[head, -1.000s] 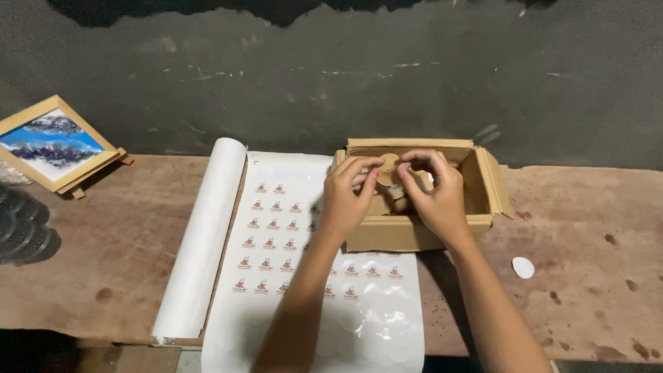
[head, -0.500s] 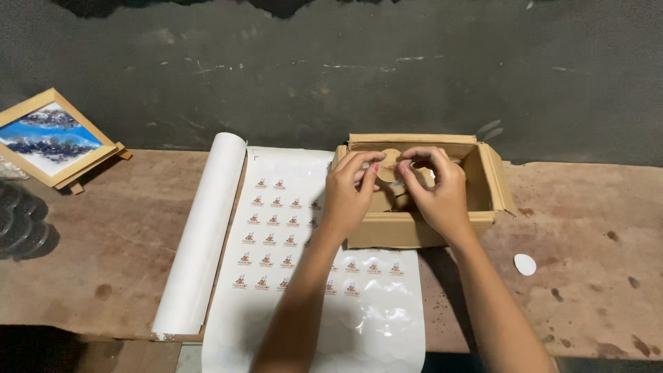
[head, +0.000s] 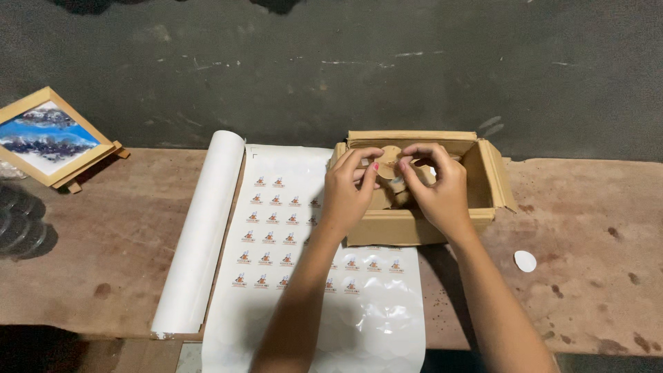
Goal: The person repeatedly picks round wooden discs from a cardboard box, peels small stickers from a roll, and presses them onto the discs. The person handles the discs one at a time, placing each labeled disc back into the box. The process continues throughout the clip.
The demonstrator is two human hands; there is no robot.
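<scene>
Small round tan wooden disc (head: 390,160): pinched by left hand (head: 347,195) and right hand (head: 436,193) over open brown cardboard box (head: 414,226); white sticker sheet (head: 290,228) at 9 o'clock.

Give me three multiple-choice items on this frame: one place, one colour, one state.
1. Where does the cardboard box sit?
A. on the sticker sheet's right edge
B. on the framed picture
C. on the floor

2. What colour is the loose round sticker on the table?
A. red
B. white
C. black

3. How is the round wooden disc held?
A. lying loose
B. by one hand
C. between both hands

Answers: 1 A, the box overlaps the sticker sheet. 2 B, it is plainly white. 3 C, left hand and right hand both pinch it above the box.
</scene>
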